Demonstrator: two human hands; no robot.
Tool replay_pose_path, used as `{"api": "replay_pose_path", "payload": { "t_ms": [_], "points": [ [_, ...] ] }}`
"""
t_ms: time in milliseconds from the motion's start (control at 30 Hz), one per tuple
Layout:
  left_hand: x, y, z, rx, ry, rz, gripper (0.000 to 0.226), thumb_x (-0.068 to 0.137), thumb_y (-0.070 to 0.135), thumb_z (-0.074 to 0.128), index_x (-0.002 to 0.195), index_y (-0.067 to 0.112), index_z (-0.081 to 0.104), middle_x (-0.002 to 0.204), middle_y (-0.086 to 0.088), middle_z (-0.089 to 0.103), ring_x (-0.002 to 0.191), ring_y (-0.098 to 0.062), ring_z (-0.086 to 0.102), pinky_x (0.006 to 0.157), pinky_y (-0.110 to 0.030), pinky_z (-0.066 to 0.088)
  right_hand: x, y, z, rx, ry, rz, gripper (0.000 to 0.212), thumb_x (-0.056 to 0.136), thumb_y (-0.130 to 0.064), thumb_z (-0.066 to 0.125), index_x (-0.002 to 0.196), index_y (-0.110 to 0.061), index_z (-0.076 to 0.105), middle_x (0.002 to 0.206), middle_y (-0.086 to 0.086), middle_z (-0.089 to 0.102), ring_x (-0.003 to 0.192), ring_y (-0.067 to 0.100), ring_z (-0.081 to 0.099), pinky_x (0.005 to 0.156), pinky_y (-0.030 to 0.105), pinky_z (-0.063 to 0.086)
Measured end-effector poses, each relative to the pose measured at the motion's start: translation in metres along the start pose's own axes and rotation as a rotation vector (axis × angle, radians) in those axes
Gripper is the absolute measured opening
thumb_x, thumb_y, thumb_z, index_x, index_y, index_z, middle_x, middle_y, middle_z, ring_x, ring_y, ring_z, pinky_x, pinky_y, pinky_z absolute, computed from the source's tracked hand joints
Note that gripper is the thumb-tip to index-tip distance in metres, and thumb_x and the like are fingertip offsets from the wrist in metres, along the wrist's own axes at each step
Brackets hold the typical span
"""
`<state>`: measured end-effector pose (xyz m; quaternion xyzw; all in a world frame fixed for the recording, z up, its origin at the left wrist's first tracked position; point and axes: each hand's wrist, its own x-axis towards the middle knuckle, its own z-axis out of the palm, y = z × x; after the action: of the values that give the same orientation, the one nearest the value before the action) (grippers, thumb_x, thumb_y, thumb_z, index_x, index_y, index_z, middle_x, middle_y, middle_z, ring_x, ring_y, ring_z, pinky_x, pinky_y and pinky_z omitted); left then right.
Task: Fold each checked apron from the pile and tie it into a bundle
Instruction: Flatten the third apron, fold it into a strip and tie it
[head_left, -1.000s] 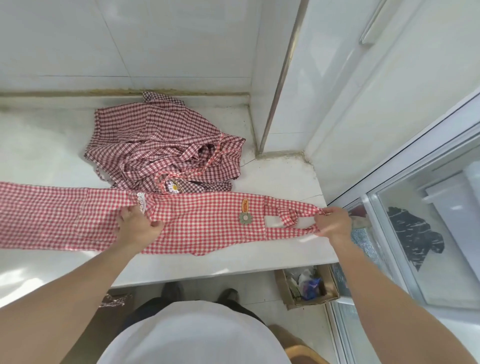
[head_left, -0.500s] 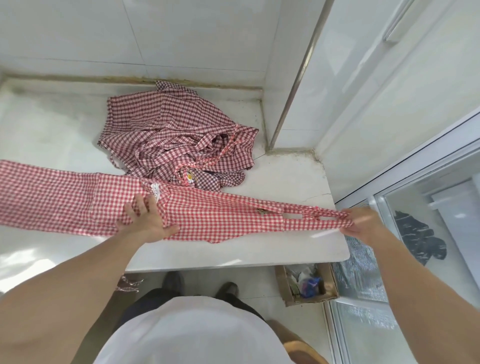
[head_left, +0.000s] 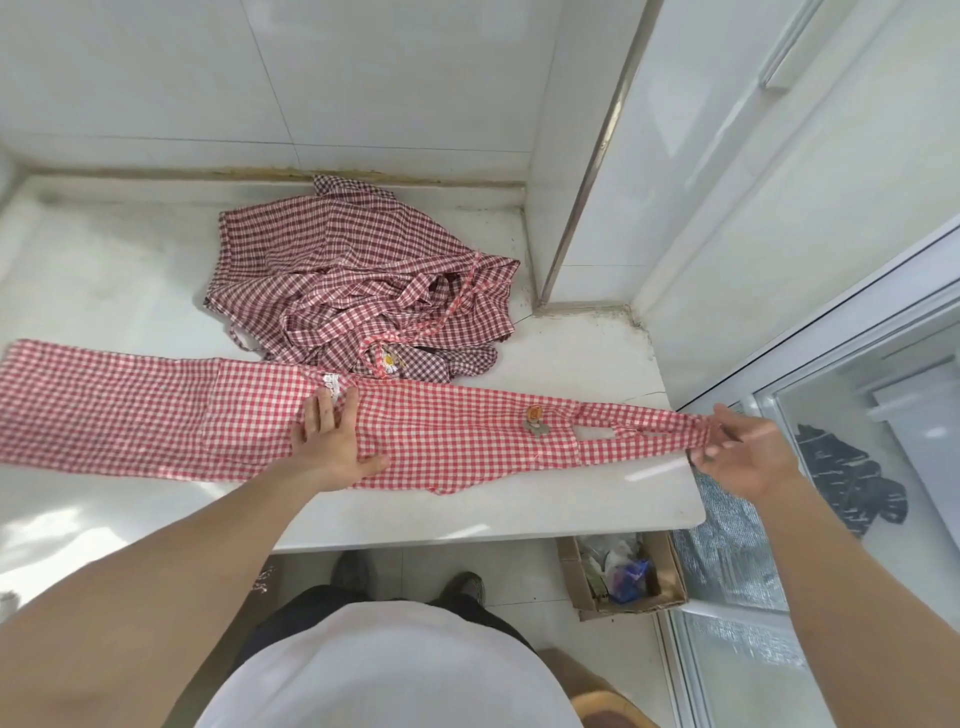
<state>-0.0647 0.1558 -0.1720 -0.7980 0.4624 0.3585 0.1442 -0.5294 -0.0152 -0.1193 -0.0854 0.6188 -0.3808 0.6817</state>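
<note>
Head view: on a white counter (head_left: 104, 270) in a tiled corner, your left hand (head_left: 332, 447) presses flat, fingers spread, on the red checked apron (head_left: 156, 410) folded lengthwise; the apron pile (head_left: 353, 291) lies behind it; your right hand (head_left: 743, 452) pinches the strap end (head_left: 696, 431) past the counter's right edge, above a cardboard box (head_left: 623, 577).

Beyond the left hand (head_left: 335, 447), flat on the folded apron (head_left: 156, 410), the apron pile (head_left: 358, 291) blocks the counter (head_left: 104, 270) toward the wall (head_left: 260, 78). Left of the pile lies bare counter. The right hand (head_left: 743, 457), pinching the strap end, hangs past the counter's edge above the cardboard box (head_left: 670, 577).
</note>
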Motion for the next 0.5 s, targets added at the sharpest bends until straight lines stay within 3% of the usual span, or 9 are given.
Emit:
{"api": "replay_pose_path", "payload": {
  "t_ms": [33,100,133,200,267,367,433,500],
  "points": [
    [-0.001,0.001,-0.001,0.002,-0.020,-0.002,0.117,0.087,0.072,0.050,0.148,0.023,-0.036,0.152,-0.016,-0.044,0.144,-0.036,-0.033,0.121,-0.055,-0.007,0.001,0.000,0.001,-0.019,-0.005,-0.003,0.052,0.083,0.003,0.060,0.133,-0.009,0.053,0.109,0.008,0.055,0.078,0.014,0.053,0.073,0.027,0.049],
    [-0.004,0.003,-0.004,-0.001,-0.045,-0.005,0.117,0.088,0.071,0.050,0.147,0.023,-0.038,0.151,-0.017,-0.045,0.144,-0.037,-0.034,0.121,-0.055,-0.008,0.004,0.005,0.008,-0.224,-0.014,-0.035,0.016,0.090,0.003,0.054,0.099,-0.009,0.059,0.092,0.003,0.053,0.075,0.011,0.051,0.066,0.024,0.049],
    [-0.005,0.005,-0.004,-0.002,-0.048,-0.008,0.117,0.088,0.071,0.050,0.146,0.023,-0.038,0.151,-0.017,-0.046,0.144,-0.037,-0.035,0.120,-0.054,-0.008,0.009,0.009,0.010,-0.394,0.036,-0.076,0.012,0.091,0.000,0.054,0.089,-0.011,0.058,0.085,0.001,0.052,0.072,0.011,0.051,0.062,0.025,0.049],
    [-0.006,0.006,-0.003,0.010,-0.042,-0.013,0.116,0.088,0.071,0.050,0.146,0.023,-0.038,0.151,-0.017,-0.046,0.143,-0.036,-0.035,0.120,-0.054,-0.008,0.022,0.017,0.011,-0.773,0.194,-0.235,0.009,0.090,-0.011,0.062,0.097,-0.010,0.067,0.087,0.003,0.063,0.075,0.016,0.061,0.071,0.033,0.056],
    [-0.006,0.005,-0.002,0.017,-0.036,-0.020,0.116,0.088,0.072,0.050,0.146,0.024,-0.038,0.151,-0.016,-0.045,0.143,-0.036,-0.035,0.120,-0.055,-0.008,0.032,0.026,0.008,-1.062,0.358,-0.370,0.034,0.086,-0.023,0.067,0.114,-0.004,0.067,0.107,0.016,0.068,0.094,0.030,0.067,0.090,0.048,0.055],
    [-0.006,0.006,-0.001,0.021,-0.039,-0.025,0.114,0.090,0.069,0.049,0.146,0.023,-0.039,0.151,-0.017,-0.045,0.143,-0.037,-0.035,0.120,-0.055,-0.008,0.022,0.038,0.018,-1.165,0.620,-0.734,0.037,0.082,-0.022,0.061,0.114,-0.004,0.063,0.124,0.024,0.053,0.107,0.040,0.058,0.097,0.051,0.047],
    [-0.005,0.008,0.000,0.025,-0.033,-0.029,0.112,0.091,0.068,0.047,0.145,0.022,-0.040,0.150,-0.018,-0.046,0.143,-0.037,-0.036,0.120,-0.056,-0.009,0.000,0.050,0.046,-1.230,0.546,-0.997,0.027,0.084,-0.015,0.062,0.110,-0.009,0.063,0.121,0.019,0.051,0.111,0.036,0.053,0.100,0.046,0.043],
    [-0.006,0.010,0.001,0.023,-0.039,-0.036,0.111,0.092,0.067,0.046,0.144,0.021,-0.041,0.149,-0.019,-0.047,0.142,-0.038,-0.037,0.120,-0.057,-0.009,-0.023,0.073,0.083,-1.263,0.317,-1.144,0.019,0.085,-0.009,0.062,0.103,-0.013,0.063,0.116,0.012,0.053,0.112,0.029,0.051,0.102,0.043,0.043]
  ]
}}
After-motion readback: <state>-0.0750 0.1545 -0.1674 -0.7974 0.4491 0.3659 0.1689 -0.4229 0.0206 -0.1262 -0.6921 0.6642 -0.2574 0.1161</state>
